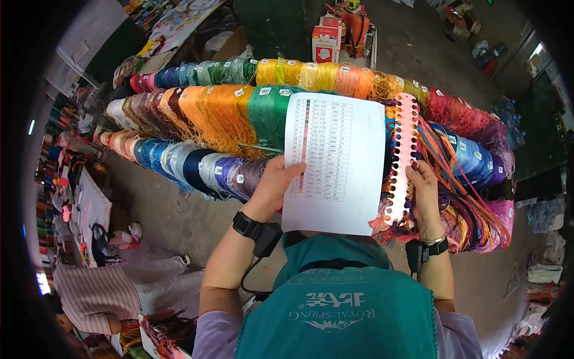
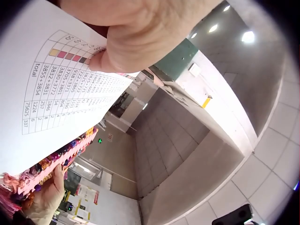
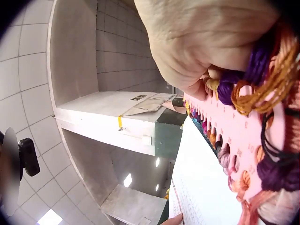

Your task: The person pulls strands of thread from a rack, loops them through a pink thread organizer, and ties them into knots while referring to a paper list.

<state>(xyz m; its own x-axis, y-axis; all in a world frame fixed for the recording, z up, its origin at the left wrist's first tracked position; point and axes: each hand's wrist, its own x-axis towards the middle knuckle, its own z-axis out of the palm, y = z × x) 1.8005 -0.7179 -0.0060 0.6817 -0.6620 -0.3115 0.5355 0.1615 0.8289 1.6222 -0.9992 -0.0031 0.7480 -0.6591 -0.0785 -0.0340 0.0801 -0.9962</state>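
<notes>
My left hand [image 1: 276, 186] pinches the left edge of a white paper sheet [image 1: 362, 173], thumb on its printed face. The sheet carries a table of numbers beside a column of small colour swatches. On the right, my right hand [image 1: 426, 194] grips a long pink card [image 1: 402, 143] with numbered holes down both edges. Knotted embroidery threads [image 1: 460, 182] hang from those holes in many colours. In the right wrist view, purple and ochre threads [image 3: 267, 86] lie right beside the fingers. The sheet's right edge lies close along the card.
Beyond the sheet, long rows of labelled thread skeins [image 1: 221, 113] span the view. A person in a striped shirt [image 1: 89, 296] bends at the lower left near bundles of threads [image 1: 161, 335]. Red and white boxes [image 1: 326, 45] stand at the back.
</notes>
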